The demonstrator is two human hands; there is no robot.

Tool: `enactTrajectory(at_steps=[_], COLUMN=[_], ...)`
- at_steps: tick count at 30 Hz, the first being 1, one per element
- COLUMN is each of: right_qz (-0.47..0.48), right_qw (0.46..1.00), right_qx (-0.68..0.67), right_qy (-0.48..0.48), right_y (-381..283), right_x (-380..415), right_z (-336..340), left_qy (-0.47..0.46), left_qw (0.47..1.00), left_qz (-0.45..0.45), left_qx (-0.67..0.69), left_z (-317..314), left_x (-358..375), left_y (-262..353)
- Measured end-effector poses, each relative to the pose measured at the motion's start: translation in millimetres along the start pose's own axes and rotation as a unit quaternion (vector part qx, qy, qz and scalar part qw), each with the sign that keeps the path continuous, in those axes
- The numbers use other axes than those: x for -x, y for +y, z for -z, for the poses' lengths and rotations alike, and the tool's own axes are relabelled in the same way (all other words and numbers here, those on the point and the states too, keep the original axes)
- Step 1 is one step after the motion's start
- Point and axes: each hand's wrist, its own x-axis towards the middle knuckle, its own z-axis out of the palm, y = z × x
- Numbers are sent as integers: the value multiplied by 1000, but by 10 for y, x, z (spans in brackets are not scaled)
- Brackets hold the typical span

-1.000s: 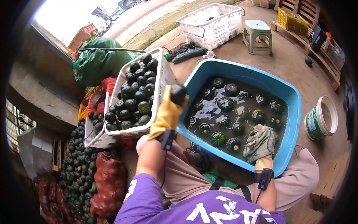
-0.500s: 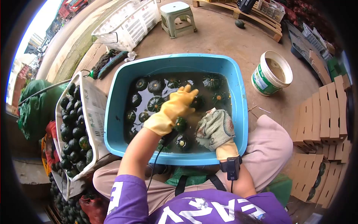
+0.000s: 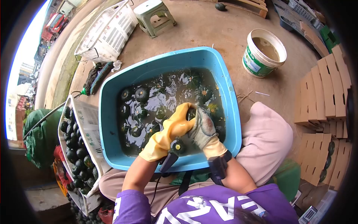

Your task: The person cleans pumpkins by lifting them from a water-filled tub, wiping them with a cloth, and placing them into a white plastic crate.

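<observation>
My left hand (image 3: 178, 124), in a yellow rubber glove, is closed around a small dark green pumpkin (image 3: 191, 113) over the blue tub (image 3: 105, 123). Against the pumpkin's other side presses my right hand (image 3: 203, 128), which wears a grey-green cloth glove over a yellow one. Much of the held pumpkin is hidden by the gloves. Several more green pumpkins (image 3: 142, 95) float in the murky water around both hands. One pumpkin (image 3: 178, 146) with a pale stem spot lies just below my left wrist.
Left of the tub stands a white crate (image 3: 89, 128) full of dark green pumpkins. Beyond are another white crate (image 3: 108, 33) and a stool (image 3: 154, 18). A white bucket (image 3: 257, 61) of cloudy water stands at the right, near stacked cardboard boxes (image 3: 324, 93).
My left hand has drawn back from the outstretched reach and closed on a pumpkin. My right hand has moved left and up to meet it. The water is more rippled, and the view has shifted.
</observation>
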Motion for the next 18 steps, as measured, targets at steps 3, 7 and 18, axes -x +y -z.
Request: enactTrajectory(at_steps=[3,7,18], right_qz=[198,229,334], right_qw=[976,968,933], right_qx=[64,-66,130], right_qy=[-69,-80,7], right_y=[34,-492,-307], right_x=[110,201,392], right_z=[216,146,-192], left_qy=[-24,24,217], left_qw=[997,910,964], left_qz=[-72,-45,-109], left_qx=[16,411,108], left_z=[205,107,59], left_x=[377,543,833], left_y=[424,335,598])
